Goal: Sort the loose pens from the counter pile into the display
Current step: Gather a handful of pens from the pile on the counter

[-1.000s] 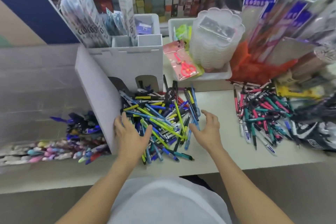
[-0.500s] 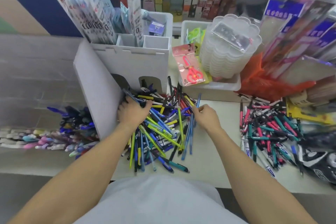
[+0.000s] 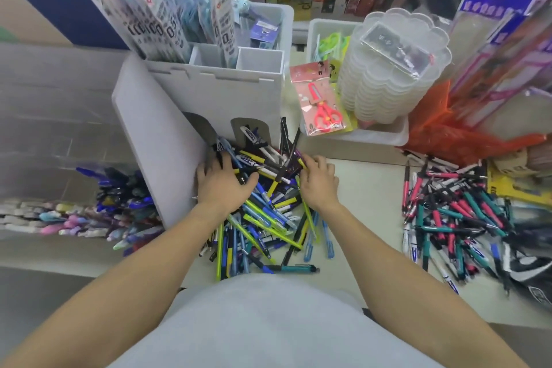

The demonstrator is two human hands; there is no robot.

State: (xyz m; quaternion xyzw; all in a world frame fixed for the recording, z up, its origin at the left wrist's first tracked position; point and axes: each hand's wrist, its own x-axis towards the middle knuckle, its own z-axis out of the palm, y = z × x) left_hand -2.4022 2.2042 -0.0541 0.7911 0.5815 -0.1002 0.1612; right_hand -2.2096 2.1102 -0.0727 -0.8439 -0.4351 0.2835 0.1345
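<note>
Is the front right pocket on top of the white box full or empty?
Empty: the front right pocket of the white box shows only bare walls.

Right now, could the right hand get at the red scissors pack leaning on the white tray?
Probably yes. The right hand rests at the edge of the pen pile, and the scissors pack leans on the tray's front just beyond it. Only a few upright dark pens stand nearby; the way looks open.

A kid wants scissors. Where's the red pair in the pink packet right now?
In the head view, the red scissors packet leans on the white tray, right of the white display, beside the stacked clear containers.
</note>
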